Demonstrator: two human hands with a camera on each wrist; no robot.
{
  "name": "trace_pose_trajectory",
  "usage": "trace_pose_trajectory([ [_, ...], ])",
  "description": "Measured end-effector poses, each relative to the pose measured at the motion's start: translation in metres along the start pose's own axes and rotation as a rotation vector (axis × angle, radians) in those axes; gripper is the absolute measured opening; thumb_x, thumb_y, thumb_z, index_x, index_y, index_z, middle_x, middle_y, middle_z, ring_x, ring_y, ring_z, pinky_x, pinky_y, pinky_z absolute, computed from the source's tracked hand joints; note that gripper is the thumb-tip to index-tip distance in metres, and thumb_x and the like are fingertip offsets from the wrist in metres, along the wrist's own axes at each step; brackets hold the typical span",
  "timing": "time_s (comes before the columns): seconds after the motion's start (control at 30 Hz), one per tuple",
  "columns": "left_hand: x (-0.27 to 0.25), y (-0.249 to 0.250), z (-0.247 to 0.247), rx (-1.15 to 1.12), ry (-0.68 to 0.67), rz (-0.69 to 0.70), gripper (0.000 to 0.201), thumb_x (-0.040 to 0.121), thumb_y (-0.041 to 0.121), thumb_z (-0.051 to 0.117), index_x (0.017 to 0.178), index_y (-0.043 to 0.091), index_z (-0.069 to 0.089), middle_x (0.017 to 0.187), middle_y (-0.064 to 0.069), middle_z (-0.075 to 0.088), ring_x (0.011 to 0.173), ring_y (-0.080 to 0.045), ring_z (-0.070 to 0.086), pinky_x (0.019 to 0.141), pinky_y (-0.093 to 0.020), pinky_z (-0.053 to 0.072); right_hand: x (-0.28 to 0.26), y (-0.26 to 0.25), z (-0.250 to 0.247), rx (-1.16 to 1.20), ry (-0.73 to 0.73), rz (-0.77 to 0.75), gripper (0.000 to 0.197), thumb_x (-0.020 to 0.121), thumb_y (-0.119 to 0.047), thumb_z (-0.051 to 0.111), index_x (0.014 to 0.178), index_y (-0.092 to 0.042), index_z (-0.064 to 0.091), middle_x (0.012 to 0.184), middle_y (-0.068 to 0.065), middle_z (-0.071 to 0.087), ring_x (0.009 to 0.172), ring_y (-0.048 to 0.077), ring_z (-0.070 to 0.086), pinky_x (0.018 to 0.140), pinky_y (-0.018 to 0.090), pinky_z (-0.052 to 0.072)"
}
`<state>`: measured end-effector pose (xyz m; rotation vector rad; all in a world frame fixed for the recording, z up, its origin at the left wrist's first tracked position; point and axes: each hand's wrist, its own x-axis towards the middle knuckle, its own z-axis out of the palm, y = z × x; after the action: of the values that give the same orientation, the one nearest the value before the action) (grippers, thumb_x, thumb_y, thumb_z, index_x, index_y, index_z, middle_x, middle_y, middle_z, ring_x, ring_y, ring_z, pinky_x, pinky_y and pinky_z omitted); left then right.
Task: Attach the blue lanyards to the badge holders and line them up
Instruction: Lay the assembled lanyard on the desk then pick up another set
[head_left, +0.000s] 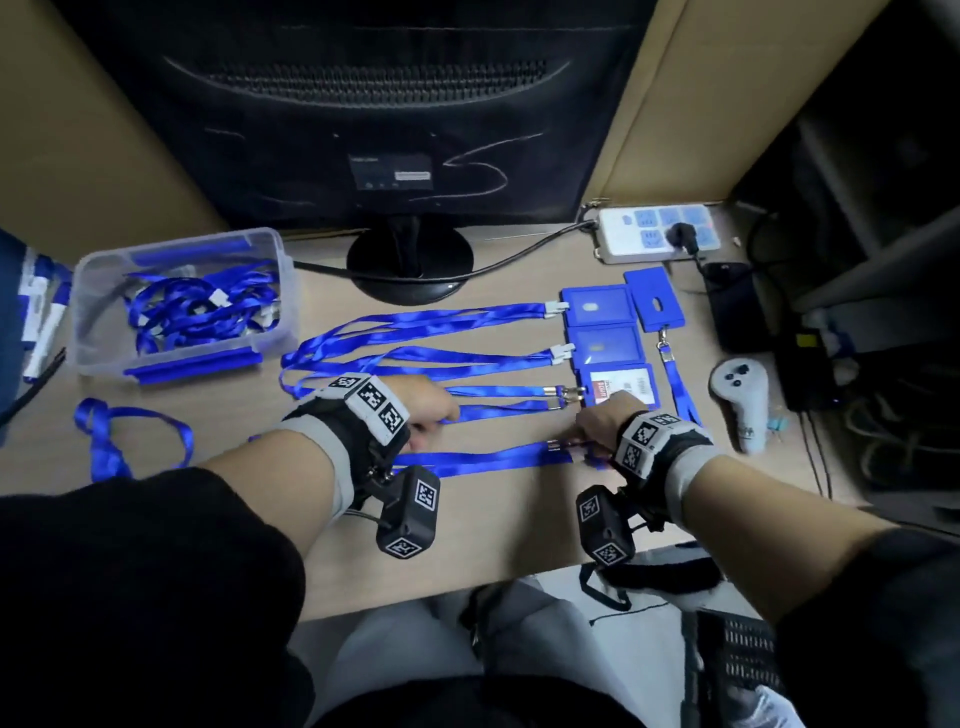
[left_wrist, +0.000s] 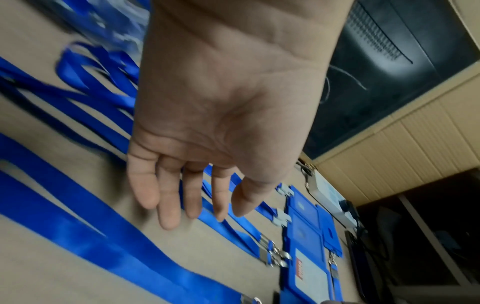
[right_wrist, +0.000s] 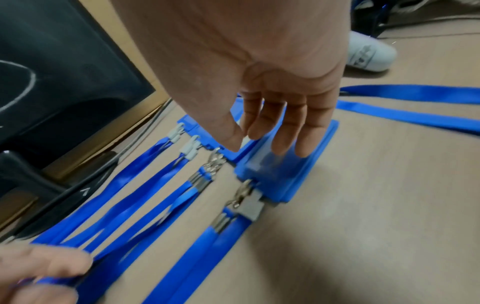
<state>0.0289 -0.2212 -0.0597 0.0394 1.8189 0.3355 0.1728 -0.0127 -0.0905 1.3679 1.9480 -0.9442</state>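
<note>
Lanyards lie in a row across the desk (head_left: 519, 525), each blue strap running from left to right toward a column of blue badge holders. My right hand (right_wrist: 265, 86) hangs palm-down over the nearest badge holder (right_wrist: 291, 174), fingers straight and slightly spread, the tips touching or just above its clear face; I cannot tell which. It grips nothing. That holder's metal clip (right_wrist: 242, 193) joins the nearest lanyard (head_left: 483, 460), which stretches left along the desk toward my left hand (head_left: 431, 410).

My left hand lies flat over the straps, fingers (left_wrist: 168, 205) relaxed and nearly straight in the left wrist view. In the right wrist view the strap of the third lanyard (head_left: 498, 410) passes under those fingers, though blur hides whether they pinch it or only press it down.

Farther off, three badge holders (head_left: 605, 343) sit in a column, touching edge to edge, each clipped to its own strap. One more holder (head_left: 654, 306) lies to their right with a short strap.

A clear plastic box (head_left: 182, 306) of loose lanyards stands at the far left, just left of a monitor stand (head_left: 410, 260). A power strip (head_left: 654, 231) and a grey controller (head_left: 740, 402) lie to the right.
</note>
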Motion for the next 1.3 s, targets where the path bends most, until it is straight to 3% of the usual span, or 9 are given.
trace_pose_trajectory([
  [0.07,0.006,0.016,0.018,-0.04,-0.029,0.012,0.017,0.081,0.027,0.056,0.088,0.019,0.043,0.068,-0.002,0.034,0.051,-0.018,0.029,0.052,-0.023,0.025,0.006,0.02,-0.013,-0.063,0.085,0.045,0.018,0.079,-0.022,0.064,0.086,-0.006,0.066,0.08,0.012,0.069,0.059,0.022,0.059,0.049,0.021,0.047],
  [0.13,0.007,0.04,0.037,-0.063,-0.076,0.064,0.019,0.083,0.032,0.059,0.095,0.02,0.05,0.077,-0.003,0.043,0.059,-0.021,0.041,0.056,-0.025,0.033,0.016,0.041,-0.021,-0.055,0.183,0.064,0.023,0.074,-0.023,0.067,0.092,-0.007,0.067,0.089,0.012,0.071,0.064,0.024,0.061,0.052,0.022,0.046],
  [0.23,0.003,0.068,0.064,-0.133,-0.113,0.166,0.015,0.094,0.029,0.058,0.105,0.021,0.054,0.088,0.0,0.053,0.069,-0.014,0.059,0.063,-0.025,0.044,0.037,0.068,-0.02,0.0,0.241,0.094,0.062,0.054,-0.041,0.071,0.108,-0.01,0.063,0.106,0.015,0.068,0.075,0.028,0.068,0.062,0.031,0.058],
  [0.3,0.004,0.079,0.078,-0.137,-0.127,0.188,0.024,0.096,0.031,0.058,0.115,0.018,0.059,0.104,0.001,0.063,0.093,-0.014,0.072,0.085,-0.03,0.057,0.041,0.079,-0.02,0.001,0.23,0.074,0.085,0.048,-0.054,0.071,0.117,-0.008,0.059,0.111,0.018,0.065,0.078,0.031,0.068,0.058,0.031,0.054],
  [0.43,0.008,0.091,0.095,-0.187,-0.185,0.186,0.036,0.098,0.029,0.057,0.132,0.016,0.057,0.128,0.001,0.064,0.114,-0.018,0.067,0.1,-0.035,0.052,0.039,0.088,-0.024,-0.046,0.228,0.04,0.102,0.056,-0.063,0.082,0.132,-0.005,0.045,0.127,0.019,0.056,0.1,0.035,0.063,0.072,0.036,0.053],
  [0.53,0.012,0.094,0.098,-0.239,-0.212,0.184,0.038,0.099,0.027,0.057,0.135,0.015,0.056,0.136,-0.001,0.06,0.117,-0.019,0.065,0.101,-0.036,0.051,0.043,0.095,-0.024,-0.03,0.207,0.02,0.095,0.064,-0.055,0.085,0.132,-0.007,0.04,0.129,0.018,0.052,0.103,0.035,0.06,0.078,0.037,0.051],
  [0.87,0.02,0.109,0.099,-0.31,-0.222,0.207,0.038,0.095,0.026,0.063,0.127,0.004,0.062,0.126,-0.012,0.067,0.114,-0.024,0.067,0.107,-0.043,0.049,0.055,0.101,-0.032,0.012,0.161,-0.017,0.063,0.07,-0.043,0.085,0.116,-0.014,0.054,0.123,0.011,0.059,0.082,0.023,0.058,0.068,0.029,0.042],
  [1.13,0.018,0.111,0.098,-0.349,-0.217,0.219,0.039,0.094,0.025,0.065,0.125,0.003,0.064,0.125,-0.011,0.067,0.114,-0.025,0.067,0.107,-0.044,0.048,0.048,0.098,-0.04,0.017,0.108,0.023,0.046,0.067,-0.049,0.084,0.094,-0.016,0.068,0.092,0.004,0.071,0.068,0.015,0.061,0.048,0.023,0.037],
  [1.3,0.012,0.116,0.092,-0.298,-0.227,0.21,0.037,0.092,0.029,0.066,0.121,0.006,0.067,0.124,-0.011,0.068,0.112,-0.024,0.068,0.104,-0.042,0.05,0.059,0.093,-0.042,0.06,0.131,0.051,0.087,0.035,-0.065,0.08,0.101,-0.01,0.066,0.085,0.008,0.072,0.07,0.026,0.071,0.062,0.034,0.061],
])
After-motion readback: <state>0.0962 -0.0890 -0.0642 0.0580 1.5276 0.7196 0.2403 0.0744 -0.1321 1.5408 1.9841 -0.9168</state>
